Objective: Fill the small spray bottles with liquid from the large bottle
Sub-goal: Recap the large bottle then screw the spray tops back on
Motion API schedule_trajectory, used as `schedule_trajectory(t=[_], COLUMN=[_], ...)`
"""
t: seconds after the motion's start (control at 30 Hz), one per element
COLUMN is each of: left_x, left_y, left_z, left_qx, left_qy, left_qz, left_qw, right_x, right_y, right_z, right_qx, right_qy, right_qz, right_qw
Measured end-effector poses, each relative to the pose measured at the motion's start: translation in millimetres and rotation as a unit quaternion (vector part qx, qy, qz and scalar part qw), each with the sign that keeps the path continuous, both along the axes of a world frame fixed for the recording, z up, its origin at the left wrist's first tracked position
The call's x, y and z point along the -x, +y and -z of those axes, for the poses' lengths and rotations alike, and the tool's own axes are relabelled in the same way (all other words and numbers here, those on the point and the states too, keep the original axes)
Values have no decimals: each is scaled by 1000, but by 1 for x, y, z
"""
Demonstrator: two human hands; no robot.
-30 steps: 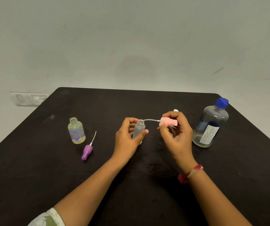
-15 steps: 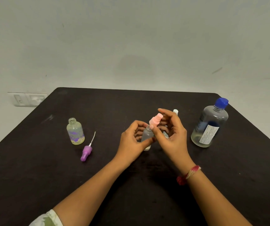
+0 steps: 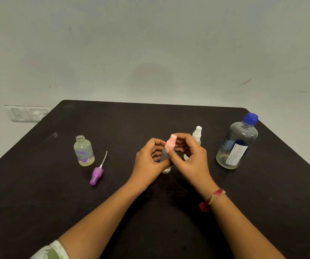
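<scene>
The left hand grips the body of 1 small frosted bottle, upright at the centre of the dark table. The right hand pinches the pink spray cap seated on its neck. 1 white spray bottle stands just behind the right hand. The large bottle, blue cap on, stands to the right. At left stands 1 open bottle, with the purple spray head lying beside it.

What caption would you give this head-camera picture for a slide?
Left hand holds a small bottle, right hand pinches the pink sprayer on its neck; the large bottle stands capped nearby.
</scene>
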State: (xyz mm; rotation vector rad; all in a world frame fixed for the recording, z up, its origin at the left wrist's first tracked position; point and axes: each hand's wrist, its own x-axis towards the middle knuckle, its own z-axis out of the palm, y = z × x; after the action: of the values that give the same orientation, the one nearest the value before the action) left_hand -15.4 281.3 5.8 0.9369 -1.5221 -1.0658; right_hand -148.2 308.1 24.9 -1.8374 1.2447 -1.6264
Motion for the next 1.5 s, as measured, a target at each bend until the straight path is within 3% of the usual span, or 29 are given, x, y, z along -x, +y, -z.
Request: schedule_trajectory(t=[0.37, 0.5, 0.8, 1.0, 1.27, 1.5], left_x=[-2, -2, 0, -1, -1, -2], left_y=[-1, -2, -1, -1, -1, -2], left_z=[-1, 1, -1, 0, -1, -1], left_qx=[-15, -11, -12, -15, -18, -23], left_qy=[-12, -22, -12, -12, -2, -7], left_qz=[9, 11, 2, 5, 11, 6], left_qw=[1000, 1000, 1000, 1000, 1000, 1000], right_x=[8, 9, 5, 2, 1, 2], right_y=[-5, -6, -5, -2, -5, -5], right_z=[-2, -4, 1, 4, 5, 3], right_qx=[-62, -55, -78, -88, -85, -102], right_qy=[-15, 19, 1, -12, -46, -93], right_qz=[-25, -15, 24, -60, -6, -80], right_qw=[998, 998, 997, 994, 995, 987])
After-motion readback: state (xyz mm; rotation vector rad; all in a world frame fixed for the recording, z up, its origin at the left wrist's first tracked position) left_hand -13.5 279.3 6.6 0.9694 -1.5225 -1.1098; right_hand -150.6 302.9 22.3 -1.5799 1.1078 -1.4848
